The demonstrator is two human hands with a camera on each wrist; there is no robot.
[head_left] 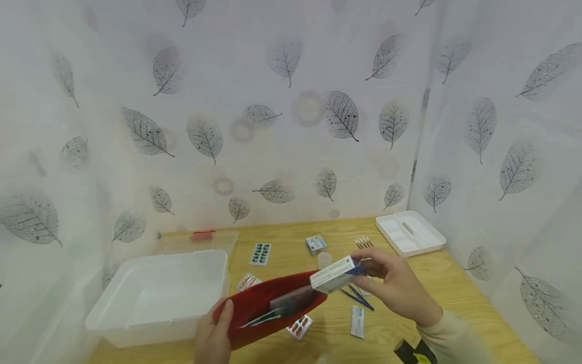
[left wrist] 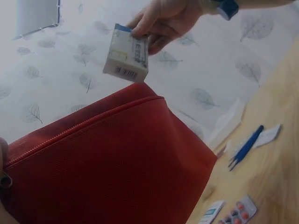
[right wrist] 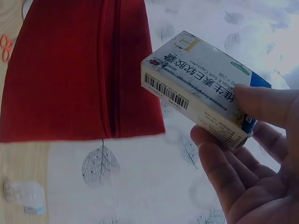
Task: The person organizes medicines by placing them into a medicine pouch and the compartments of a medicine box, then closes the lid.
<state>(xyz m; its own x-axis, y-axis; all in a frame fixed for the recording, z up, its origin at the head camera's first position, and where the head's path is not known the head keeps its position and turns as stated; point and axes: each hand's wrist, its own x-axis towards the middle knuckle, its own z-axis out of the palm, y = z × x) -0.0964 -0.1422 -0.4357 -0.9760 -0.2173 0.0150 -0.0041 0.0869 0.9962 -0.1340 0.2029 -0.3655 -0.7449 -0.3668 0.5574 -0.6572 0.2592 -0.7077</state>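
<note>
My left hand (head_left: 212, 333) grips the left end of a red zippered pouch (left wrist: 107, 163), thumb on the near side of its mouth. The pouch gapes open in the head view, with a clear packet (head_left: 295, 302) and thin whitish items inside. Between thumb and fingers, my right hand (head_left: 400, 288) pinches one end of a white and blue medicine box (right wrist: 196, 84), printed as vitamin E soft capsules. The box tilts over the pouch's right end in the head view. In the left wrist view it appears just above the zipper edge.
A clear plastic bin (head_left: 159, 285) stands at left. On the wooden table lie a green capsule blister (head_left: 260, 254), a red capsule blister (head_left: 300, 327), a small box (head_left: 316, 244), cotton swabs (head_left: 364, 242), blue tweezers (head_left: 359, 299) and a white packet (head_left: 357, 321). A white compartment tray (head_left: 391, 230) is back right.
</note>
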